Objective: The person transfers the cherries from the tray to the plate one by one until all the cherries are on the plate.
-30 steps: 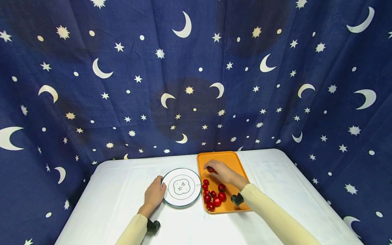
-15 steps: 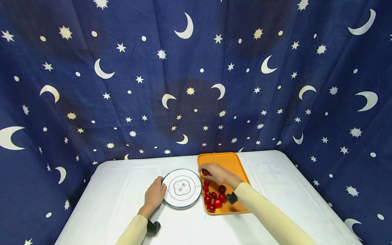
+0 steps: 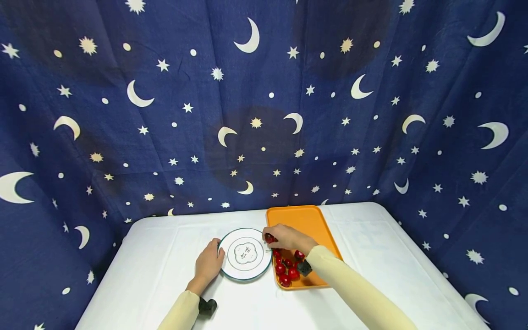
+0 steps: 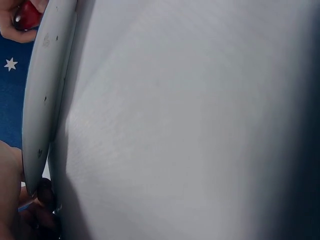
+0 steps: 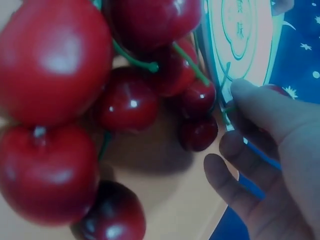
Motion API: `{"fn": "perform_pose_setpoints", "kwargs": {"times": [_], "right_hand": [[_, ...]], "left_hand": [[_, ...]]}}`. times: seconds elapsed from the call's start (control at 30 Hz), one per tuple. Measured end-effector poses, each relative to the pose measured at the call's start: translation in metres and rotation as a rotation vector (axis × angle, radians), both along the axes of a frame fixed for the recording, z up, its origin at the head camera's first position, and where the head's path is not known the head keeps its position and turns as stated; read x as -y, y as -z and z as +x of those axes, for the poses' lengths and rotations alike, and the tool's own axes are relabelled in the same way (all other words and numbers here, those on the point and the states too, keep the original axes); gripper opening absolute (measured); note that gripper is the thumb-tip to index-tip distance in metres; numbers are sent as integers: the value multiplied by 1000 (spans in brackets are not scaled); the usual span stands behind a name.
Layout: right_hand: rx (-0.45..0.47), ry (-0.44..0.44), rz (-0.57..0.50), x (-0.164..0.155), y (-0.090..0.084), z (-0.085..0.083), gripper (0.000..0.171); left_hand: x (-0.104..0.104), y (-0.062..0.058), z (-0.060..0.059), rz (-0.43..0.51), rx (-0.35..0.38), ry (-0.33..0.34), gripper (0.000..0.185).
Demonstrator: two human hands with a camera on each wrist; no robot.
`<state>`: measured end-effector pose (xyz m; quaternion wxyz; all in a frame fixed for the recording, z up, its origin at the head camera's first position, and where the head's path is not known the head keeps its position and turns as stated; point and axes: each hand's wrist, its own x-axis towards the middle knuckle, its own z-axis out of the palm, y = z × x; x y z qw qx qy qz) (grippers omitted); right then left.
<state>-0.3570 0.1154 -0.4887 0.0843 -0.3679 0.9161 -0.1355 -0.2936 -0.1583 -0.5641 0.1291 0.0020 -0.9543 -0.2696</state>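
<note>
In the head view a white plate (image 3: 264, 263) with a green rim and printed centre lies left of an orange tray (image 3: 303, 220). My left hand (image 3: 208, 263) grips the plate's left rim, thumb on top; the left wrist view shows the plate (image 4: 42, 95) edge-on, its rim between thumb and fingers. My right hand (image 3: 288, 238) pinches a red cherry (image 3: 270, 238) above the spot where plate and tray meet. That cherry is mostly hidden behind the thumb in the right wrist view. Several red cherries (image 5: 127, 102), some with green stems, lie in the tray.
A white cloth (image 3: 165, 247) covers the table. Behind and at the sides hangs a dark blue curtain (image 3: 264, 114) with moons and stars. The loose cherries fill the tray's near left part, under my right wrist.
My right hand has moved left and slightly nearer with the cherry, from above the tray to the plate's right rim. The left hand and the plate have stayed in place.
</note>
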Motion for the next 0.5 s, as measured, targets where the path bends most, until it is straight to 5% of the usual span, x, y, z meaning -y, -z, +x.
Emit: {"fn": "perform_pose_setpoints", "kwargs": {"times": [0.5], "right_hand": [[-55, 11, 87, 15, 0, 0, 41]], "left_hand": [[0, 1, 0, 15, -10, -3, 34]]}}
